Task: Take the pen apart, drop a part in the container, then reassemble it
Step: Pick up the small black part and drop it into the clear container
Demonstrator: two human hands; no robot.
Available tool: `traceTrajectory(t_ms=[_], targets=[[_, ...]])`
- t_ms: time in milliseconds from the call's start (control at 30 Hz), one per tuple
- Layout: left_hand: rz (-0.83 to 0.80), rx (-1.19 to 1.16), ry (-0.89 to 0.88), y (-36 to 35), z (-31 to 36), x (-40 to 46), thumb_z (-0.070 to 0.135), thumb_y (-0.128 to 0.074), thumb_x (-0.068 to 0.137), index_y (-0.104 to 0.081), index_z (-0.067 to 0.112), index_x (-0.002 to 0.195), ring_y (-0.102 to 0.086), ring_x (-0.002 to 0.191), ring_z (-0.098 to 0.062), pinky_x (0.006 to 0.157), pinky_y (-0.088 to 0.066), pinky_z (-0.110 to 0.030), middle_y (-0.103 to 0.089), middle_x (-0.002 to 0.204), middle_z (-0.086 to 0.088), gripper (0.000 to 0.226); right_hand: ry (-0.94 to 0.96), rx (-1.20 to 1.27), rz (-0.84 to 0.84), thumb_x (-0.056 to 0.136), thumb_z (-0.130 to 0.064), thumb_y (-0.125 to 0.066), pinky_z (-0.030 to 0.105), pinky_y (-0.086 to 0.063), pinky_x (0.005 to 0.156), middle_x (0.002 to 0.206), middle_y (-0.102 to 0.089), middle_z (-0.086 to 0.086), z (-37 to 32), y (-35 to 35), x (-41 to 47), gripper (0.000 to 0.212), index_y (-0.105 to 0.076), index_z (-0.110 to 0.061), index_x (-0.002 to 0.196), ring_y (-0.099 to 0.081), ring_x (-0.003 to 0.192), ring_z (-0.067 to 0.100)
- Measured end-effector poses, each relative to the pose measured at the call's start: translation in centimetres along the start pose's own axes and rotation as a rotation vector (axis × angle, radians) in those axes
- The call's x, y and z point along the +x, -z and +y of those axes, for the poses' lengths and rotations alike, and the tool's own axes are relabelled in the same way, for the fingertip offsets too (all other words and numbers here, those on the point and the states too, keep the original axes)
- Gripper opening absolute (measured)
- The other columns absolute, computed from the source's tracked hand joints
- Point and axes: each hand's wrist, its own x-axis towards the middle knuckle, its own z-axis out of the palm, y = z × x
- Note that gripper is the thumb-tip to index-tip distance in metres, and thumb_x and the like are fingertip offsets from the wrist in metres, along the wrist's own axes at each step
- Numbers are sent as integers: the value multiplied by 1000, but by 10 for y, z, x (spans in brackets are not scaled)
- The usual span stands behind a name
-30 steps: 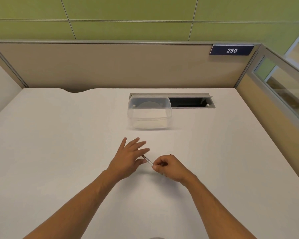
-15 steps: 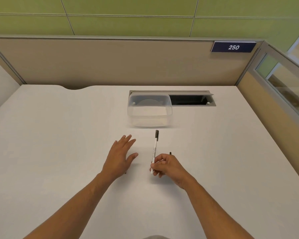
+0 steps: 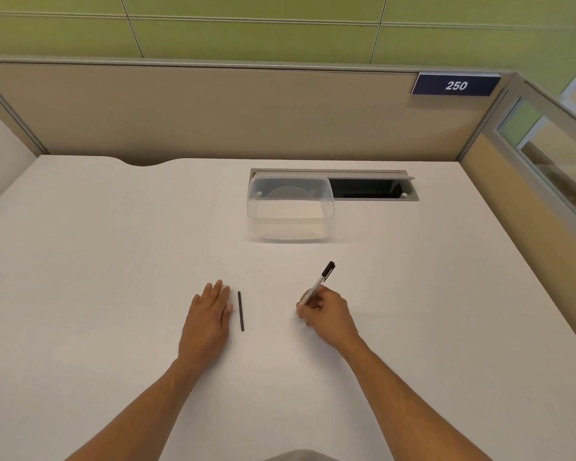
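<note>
My right hand (image 3: 326, 314) grips a white pen (image 3: 317, 284) with a black end, tilted up and to the right above the desk. A thin black rod (image 3: 240, 311), a pen part, lies on the white desk just right of my left hand (image 3: 210, 319). That hand rests flat on the desk with straight fingers and holds nothing. A clear plastic container (image 3: 290, 207) stands open further back, with nothing visible inside it.
A cable slot (image 3: 369, 189) with a dark opening sits in the desk right behind the container. Beige partition walls close the desk at the back and right, with a sign reading 250 (image 3: 456, 85).
My right hand has moved right with the pen, which now tilts right. My left hand has shifted left and flattened, uncovering the black rod beside it.
</note>
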Motion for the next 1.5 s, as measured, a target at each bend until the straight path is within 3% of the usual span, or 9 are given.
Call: traceTrajectory(t_ms=[100,233,433,633,833,1100,1200,1367,1500], targets=[[-27,59,5,-6,-3,-2,30,-33,102,-31,15,147,-14,148,-21,122,-9,-41,-25,158,-2,47,19,-78,55,83,-16,-66,30,-58,71,77,-72,-8,4,-3,2,8,-66,-24,83,-68,71,9],[-23,85,4,-8,-4,-2,30,-34,102,-30,14,148,-14,148,-21,122,-7,-40,-25,158,-2,48,61,-134,87,87,-15,-66,3,-44,58,75,-68,-14,9,-8,2,4,-67,-19,88,-63,65,-6],[-22,103,-9,-9,-4,-2,30,-33,102,-30,14,148,-14,148,-21,122,-7,-40,-24,158,-2,48,86,-148,107,87,-15,-67,-2,-42,60,75,-66,-16,6,-13,5,4,-68,-17,90,-64,70,-7],[-17,102,-9,-8,-5,-2,31,-32,102,-30,15,148,-14,148,-20,122,-6,-39,-25,158,-2,48,83,-124,149,88,-16,-66,-2,-41,60,76,-67,-17,11,-15,3,7,-69,-19,93,-61,68,-20],[-20,105,-11,-9,-5,-3,32,-31,102,-29,15,148,-13,148,-20,122,-7,-40,-25,159,-1,49,98,-154,145,88,-15,-66,-2,-41,61,74,-67,-18,12,-19,2,7,-69,-19,93,-60,67,-20],[-12,95,-24,-8,-6,-3,32,-32,102,-29,16,148,-13,148,-20,122,-7,-40,-24,159,-1,49,102,-162,155,88,-14,-66,-1,-42,62,78,-69,-12,5,-18,0,8,-69,-17,95,-67,75,1],[6,36,-47,-6,-5,-3,28,-37,101,-39,16,144,-21,146,-21,121,-11,-43,-33,155,-3,44,53,-160,130,87,-14,-67,0,-42,58,79,-68,-11,5,-18,-1,8,-69,-16,95,-65,72,-1],[213,-138,-83,1,9,-5,26,-47,93,-59,19,126,-50,124,-23,105,-33,-33,-60,131,-2,35,-16,-75,167,84,-18,-71,12,-44,58,78,-74,-5,4,-16,1,6,-66,-21,87,-70,73,7],[174,-105,-200,-4,42,0,28,-60,90,-64,20,117,-57,111,-25,93,-42,-37,-66,117,-2,28,-61,32,173,82,-19,-71,32,-57,70,75,-77,-2,5,-18,0,8,-65,-20,86,-75,73,16]])
